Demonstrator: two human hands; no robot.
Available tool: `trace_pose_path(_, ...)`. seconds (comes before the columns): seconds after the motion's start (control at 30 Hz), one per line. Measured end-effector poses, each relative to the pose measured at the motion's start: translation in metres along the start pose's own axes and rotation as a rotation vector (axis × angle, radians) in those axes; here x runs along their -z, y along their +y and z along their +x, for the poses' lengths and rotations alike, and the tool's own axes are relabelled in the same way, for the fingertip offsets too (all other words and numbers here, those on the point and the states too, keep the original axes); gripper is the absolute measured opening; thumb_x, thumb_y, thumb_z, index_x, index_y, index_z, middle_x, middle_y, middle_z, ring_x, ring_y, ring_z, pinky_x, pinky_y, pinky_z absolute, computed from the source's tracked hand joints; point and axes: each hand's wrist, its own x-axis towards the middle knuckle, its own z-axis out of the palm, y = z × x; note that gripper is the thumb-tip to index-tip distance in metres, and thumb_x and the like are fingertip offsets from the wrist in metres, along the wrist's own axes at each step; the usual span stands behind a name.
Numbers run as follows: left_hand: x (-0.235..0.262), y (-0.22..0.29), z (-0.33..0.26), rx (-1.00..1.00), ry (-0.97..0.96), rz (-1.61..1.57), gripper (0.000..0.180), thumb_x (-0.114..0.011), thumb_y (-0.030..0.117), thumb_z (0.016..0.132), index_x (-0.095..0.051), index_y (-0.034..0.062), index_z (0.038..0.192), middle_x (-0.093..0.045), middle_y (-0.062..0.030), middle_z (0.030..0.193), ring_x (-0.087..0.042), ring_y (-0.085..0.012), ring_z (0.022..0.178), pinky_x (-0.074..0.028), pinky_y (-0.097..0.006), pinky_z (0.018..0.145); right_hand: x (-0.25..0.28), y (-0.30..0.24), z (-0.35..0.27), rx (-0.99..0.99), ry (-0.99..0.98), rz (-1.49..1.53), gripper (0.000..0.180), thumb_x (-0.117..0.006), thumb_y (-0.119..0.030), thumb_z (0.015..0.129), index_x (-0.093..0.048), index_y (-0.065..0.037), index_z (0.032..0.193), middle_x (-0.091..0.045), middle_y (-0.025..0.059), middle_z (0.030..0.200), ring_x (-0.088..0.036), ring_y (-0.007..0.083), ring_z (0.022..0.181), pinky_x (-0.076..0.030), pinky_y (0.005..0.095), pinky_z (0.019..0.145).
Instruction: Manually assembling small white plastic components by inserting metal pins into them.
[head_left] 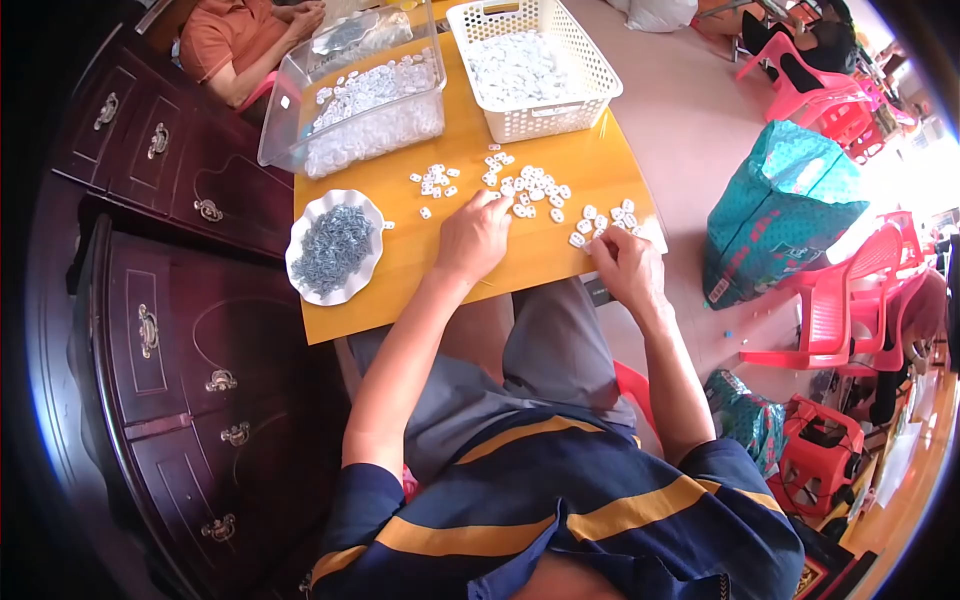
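Small white oval plastic pieces with two dark openings (537, 187) lie loose in groups on the yellow tabletop (400, 265). My left hand (475, 238) is closed, its thumb and finger pinched at the left edge of the middle group; what they hold is too small to tell. Closed too, my right hand (630, 268) rests at the table's near right edge, its curled fingers beside a smaller group of the pieces (590, 225). Its grip is hidden. Left of my hands, a scalloped white dish (325, 296) holds a heap of small grey-blue parts.
A clear plastic bin (285, 120) and a white perforated basket (540, 122), both holding white pieces, stand at the far side. Dark wooden cabinets (190, 330) line the left. A person (228, 45) sits beyond the bin. On the right are a teal bag (770, 220) and red chairs (825, 310).
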Motion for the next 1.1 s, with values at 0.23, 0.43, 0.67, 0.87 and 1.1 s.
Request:
trace_pose_path(0.23,-0.004,-0.003,0.026,-0.036,0.088,-0.013,0.025,-0.059,0.016,0.095,-0.073,0.0112,0.115,-0.069,-0.0162,0.106,-0.07,-0.0382,0.091,-0.059,-0.049,0.075,0.007,-0.002,0.017,0.02,0.077,-0.058,0.026,-0.064,-0.028,0.092,-0.07,-0.003,0.088,-0.072,0.0209,0.081,-0.071,0.0419,0.08,-0.056,0.0505,0.072)
trace_pose_path(0.43,-0.017,-0.007,0.013,-0.115,0.063,0.062,0.016,-0.061,0.02,0.097,-0.076,0.0181,0.103,-0.066,-0.0103,0.086,-0.07,-0.0331,0.076,-0.059,-0.045,0.063,-0.001,0.012,0.001,-0.013,0.127,-0.013,0.022,-0.068,-0.027,0.09,-0.069,-0.005,0.089,-0.071,0.019,0.08,-0.071,0.0399,0.079,-0.055,0.0502,0.07)
trace_pose_path(0.67,-0.021,-0.006,0.006,-0.168,0.112,0.128,0.008,-0.067,0.021,0.094,-0.073,0.0156,0.097,-0.066,-0.0086,0.087,-0.071,-0.0322,0.077,-0.059,-0.044,0.064,-0.004,0.003,-0.024,0.065,0.209,0.077,0.016,-0.072,-0.021,0.091,-0.066,-0.007,0.093,-0.073,0.0129,0.076,-0.072,0.0348,0.071,-0.055,0.0455,0.064)
trace_pose_path(0.87,-0.01,-0.007,0.015,-0.067,0.031,0.038,0.012,-0.064,0.02,0.096,-0.073,0.0128,0.097,-0.067,-0.0144,0.092,-0.069,-0.0386,0.082,-0.056,-0.05,0.068,-0.04,-0.017,-0.045,0.202,0.14,0.229,0.018,-0.071,-0.023,0.093,-0.066,-0.007,0.089,-0.069,0.0145,0.073,-0.07,0.0371,0.068,-0.054,0.0466,0.059)
trace_pose_path(1.1,-0.004,-0.007,0.008,-0.063,0.109,-0.013,0.013,-0.071,0.015,0.09,-0.075,0.0109,0.102,-0.069,-0.0097,0.098,-0.07,-0.0334,0.088,-0.058,-0.045,0.075,-0.046,-0.022,-0.044,0.193,0.057,0.232,0.016,-0.072,-0.021,0.092,-0.064,-0.007,0.091,-0.071,0.0125,0.078,-0.07,0.0359,0.071,-0.055,0.045,0.063)
